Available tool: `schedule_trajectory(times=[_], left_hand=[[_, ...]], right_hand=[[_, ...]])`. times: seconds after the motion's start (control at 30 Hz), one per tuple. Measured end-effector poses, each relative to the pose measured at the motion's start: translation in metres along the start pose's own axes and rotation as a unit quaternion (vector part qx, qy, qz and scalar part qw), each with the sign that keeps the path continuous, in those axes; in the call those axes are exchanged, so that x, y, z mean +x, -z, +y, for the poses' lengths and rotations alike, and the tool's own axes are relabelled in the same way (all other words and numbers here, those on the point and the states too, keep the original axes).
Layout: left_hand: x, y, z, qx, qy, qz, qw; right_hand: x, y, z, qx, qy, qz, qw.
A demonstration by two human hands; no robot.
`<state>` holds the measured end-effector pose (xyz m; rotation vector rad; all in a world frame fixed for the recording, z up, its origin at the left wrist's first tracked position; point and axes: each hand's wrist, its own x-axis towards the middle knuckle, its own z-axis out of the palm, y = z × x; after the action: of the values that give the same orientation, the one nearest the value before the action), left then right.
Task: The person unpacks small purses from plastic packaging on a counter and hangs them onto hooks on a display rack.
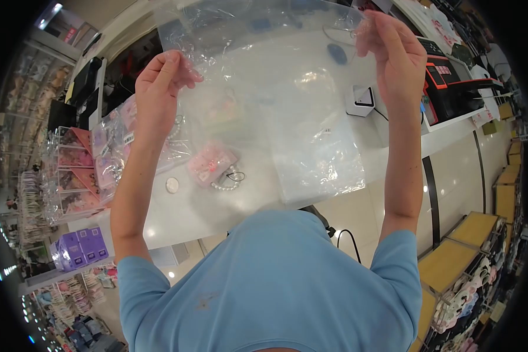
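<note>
A large clear plastic bag (246, 47) is stretched between my two raised hands above the white counter (258, 182). My left hand (167, 75) pinches its left side, and my right hand (391, 41) pinches its upper right corner. Below the bag, a fluffy pink pouch (211, 162) with a string of white beads (224, 186) lies on the counter. A small round white item (172, 185) is to its left. Another clear plastic bag (320, 158) lies flat to the right of the pouch, with a small barcode label on it.
Packaged pink goods (76, 170) line the counter's left side, above purple boxes (79, 249). At the right are a white scanner stand (359, 101) and a black-and-orange machine (452, 82). A dark mouse (337, 54) sits behind the bag. Shelves stand on both sides.
</note>
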<state>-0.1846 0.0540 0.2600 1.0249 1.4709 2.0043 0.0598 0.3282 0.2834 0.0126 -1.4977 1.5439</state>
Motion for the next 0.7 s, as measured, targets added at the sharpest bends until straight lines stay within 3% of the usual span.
schedule_trajectory(times=[0.27,0.33,0.37,0.43,0.5,0.63,0.7], left_hand=[[-0.006,-0.011,0.009,0.000,-0.040,0.018,0.999],[-0.005,-0.011,0.012,-0.006,-0.051,0.024,0.998],[-0.003,-0.009,0.015,-0.036,-0.039,0.050,0.997],[0.003,-0.007,0.013,-0.068,-0.028,0.078,0.994],[0.012,-0.004,0.007,-0.110,-0.012,0.140,0.984],[0.031,-0.010,-0.014,-0.062,0.032,0.167,0.984],[0.045,-0.017,-0.040,-0.027,0.074,0.153,0.985]], right_hand=[[-0.010,0.014,-0.011,-0.007,0.020,-0.034,0.999],[-0.015,0.005,-0.018,0.039,-0.033,-0.154,0.987],[-0.020,0.006,-0.011,0.038,-0.033,-0.156,0.986],[-0.042,0.013,0.019,-0.013,-0.124,-0.196,0.973],[-0.069,0.011,0.037,-0.074,-0.242,-0.171,0.952],[-0.105,0.032,0.070,-0.099,-0.289,-0.161,0.939],[-0.114,0.043,0.069,-0.018,-0.329,-0.064,0.942]])
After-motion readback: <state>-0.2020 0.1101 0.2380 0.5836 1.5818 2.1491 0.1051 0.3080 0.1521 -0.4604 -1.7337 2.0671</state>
